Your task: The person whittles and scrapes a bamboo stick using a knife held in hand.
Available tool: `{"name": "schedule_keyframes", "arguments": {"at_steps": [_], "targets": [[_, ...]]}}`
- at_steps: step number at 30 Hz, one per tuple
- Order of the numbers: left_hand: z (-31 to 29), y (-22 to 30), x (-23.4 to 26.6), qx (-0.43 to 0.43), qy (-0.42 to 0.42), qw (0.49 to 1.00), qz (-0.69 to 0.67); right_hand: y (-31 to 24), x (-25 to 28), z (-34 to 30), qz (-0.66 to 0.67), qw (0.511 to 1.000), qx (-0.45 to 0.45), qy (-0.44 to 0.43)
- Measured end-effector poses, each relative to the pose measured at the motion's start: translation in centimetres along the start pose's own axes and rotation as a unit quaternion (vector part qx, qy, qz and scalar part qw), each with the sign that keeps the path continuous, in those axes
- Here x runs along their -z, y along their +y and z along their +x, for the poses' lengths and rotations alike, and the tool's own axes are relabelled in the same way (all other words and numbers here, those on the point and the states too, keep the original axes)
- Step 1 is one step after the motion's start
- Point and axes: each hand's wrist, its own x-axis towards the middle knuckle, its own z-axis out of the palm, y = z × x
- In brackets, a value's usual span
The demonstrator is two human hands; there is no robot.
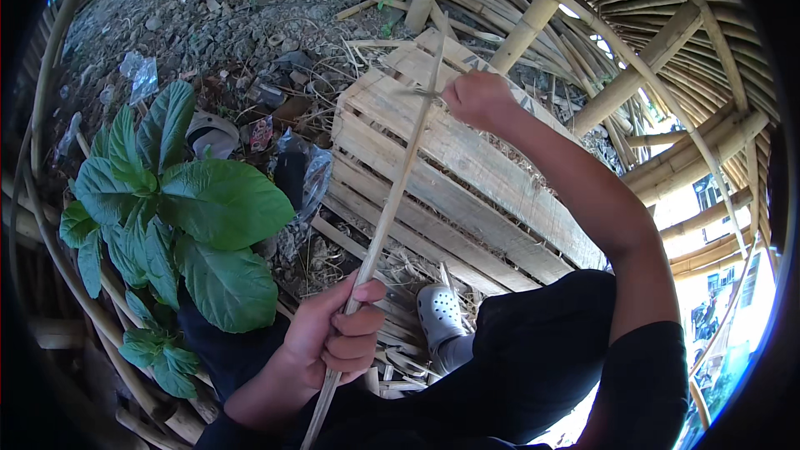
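A long, pale bamboo strip (398, 187) slants up and away from my lap over a wooden crate. My left hand (342, 333) is wrapped round its lower part, with the thumb lying along it. Far out near the strip's upper end, my right hand (482, 100) is closed in a fist. From that fist a short, thin blade (423, 92) points left and crosses the strip. The blade's handle is hidden inside my fingers. Beneath the strip lies the slatted wooden crate (467, 146).
A leafy green plant (208, 200) grows at my left. My foot wears a light clog (440, 317) beside the crate, among bamboo shavings. Bamboo poles (546, 8) rise at the back and right. Rubble and a clear plastic wrapper (140, 75) lie at the far left.
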Motion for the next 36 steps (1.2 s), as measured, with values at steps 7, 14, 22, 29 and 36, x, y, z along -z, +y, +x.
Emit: {"name": "schedule_keyframes", "arguments": {"at_steps": [7, 14, 22, 29, 36], "targets": [[0.0, 0.4, 0.2, 0.002, 0.0, 1.0, -0.008, 0.9, -1.1, 1.4, -0.006, 0.997, -0.069, 0.021], [-0.2, 0.2, 0.0, -0.001, -0.003, 1.0, -0.003, 2.7, -0.8, 1.3, -0.009, 0.997, -0.066, 0.048], [0.3, 0.3, 0.9, 0.01, -0.007, 0.999, -0.034, 5.2, -2.4, 3.0, -0.05, 0.995, -0.061, 0.065], [1.1, 1.8, 1.9, 0.039, 0.018, 0.999, 0.013, 7.4, -1.4, 2.5, -0.033, 0.986, -0.156, 0.049], [1.6, 2.4, 3.0, -0.009, 0.05, 0.987, 0.151, 3.6, -0.8, 0.4, 0.178, 0.955, -0.237, 0.005]]}}
